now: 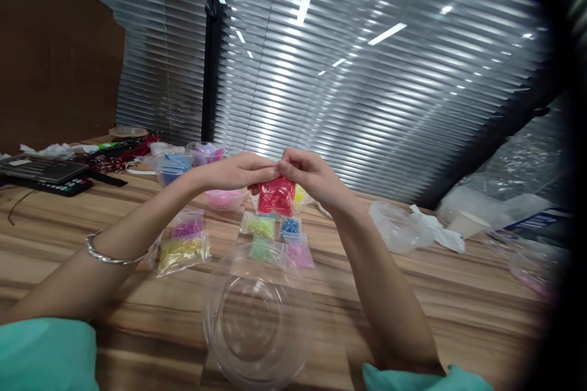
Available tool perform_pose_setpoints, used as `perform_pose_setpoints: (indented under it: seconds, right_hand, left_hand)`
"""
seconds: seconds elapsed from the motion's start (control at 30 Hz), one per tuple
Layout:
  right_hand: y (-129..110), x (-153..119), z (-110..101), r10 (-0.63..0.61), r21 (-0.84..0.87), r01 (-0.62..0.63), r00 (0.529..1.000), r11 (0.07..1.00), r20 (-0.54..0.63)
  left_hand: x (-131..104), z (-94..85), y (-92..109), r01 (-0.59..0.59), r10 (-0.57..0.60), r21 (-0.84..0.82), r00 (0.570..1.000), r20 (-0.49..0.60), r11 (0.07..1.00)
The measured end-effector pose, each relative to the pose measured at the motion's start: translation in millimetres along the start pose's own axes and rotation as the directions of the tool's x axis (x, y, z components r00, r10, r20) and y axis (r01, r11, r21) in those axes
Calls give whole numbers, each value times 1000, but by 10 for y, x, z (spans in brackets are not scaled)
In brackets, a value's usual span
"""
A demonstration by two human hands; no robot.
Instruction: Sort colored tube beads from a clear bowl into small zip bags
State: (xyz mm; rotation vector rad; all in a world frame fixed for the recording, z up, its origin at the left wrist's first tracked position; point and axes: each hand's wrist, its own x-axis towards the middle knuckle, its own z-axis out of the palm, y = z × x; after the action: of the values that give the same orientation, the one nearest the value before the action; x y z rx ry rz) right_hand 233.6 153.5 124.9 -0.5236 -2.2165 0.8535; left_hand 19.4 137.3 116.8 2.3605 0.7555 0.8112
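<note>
Between my two hands hangs a small clear plastic bag of red contents (276, 197), raised above the table. My left hand (241, 171) pinches its top edge from the left, and my right hand (305, 174) grips the same edge from the right, the fingertips meeting. Below lie small bags with yellow-green (259, 227), blue (290, 228), green (266, 248) and pink (299, 252) contents. Left of these are a purple bag (187, 226) and a yellow bag (181, 253). A round clear plastic bowl (259, 324) stands nearest me.
Behind my left hand are tubs with blue (172, 168), purple (206, 153) and pink (224, 198) contents. To the right sit a clear bowl (401, 229), a white tissue (443, 232) and a paper cup (468, 224). A calculator (68, 187) and tangled cords (121, 153) lie far left.
</note>
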Motion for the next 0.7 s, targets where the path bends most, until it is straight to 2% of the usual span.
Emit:
perform_pose_setpoints:
  seconds: [0.17,0.37,0.43,0.53,0.6,0.7]
  right_hand:
    - [-107,-16,87,-22,71,28,996,997,-82]
    - [-130,-39,46,1,-59,-2,1000,998,-10]
    - [-159,-58,61,-14,-174,-2,996,985,-91]
    - [-271,-119,133,-83,-358,-5,969,934,-232]
    - [-365,-171,158,-108,-427,-1,966,904,-233]
    - [-445,-226,75,-72,-424,9,988,906,-134]
  left_hand:
    - [-31,-29,62,-43,37,-70,995,-91,997]
    - [-29,-40,133,-22,14,-40,980,-197,999]
    - [-23,-33,115,-26,23,-19,983,-183,999]
    - [-18,-7,69,-38,39,11,995,-95,999]
    - [-16,20,55,-54,54,8,998,-14,998]
    - [-10,62,82,-75,76,-18,996,41,997]
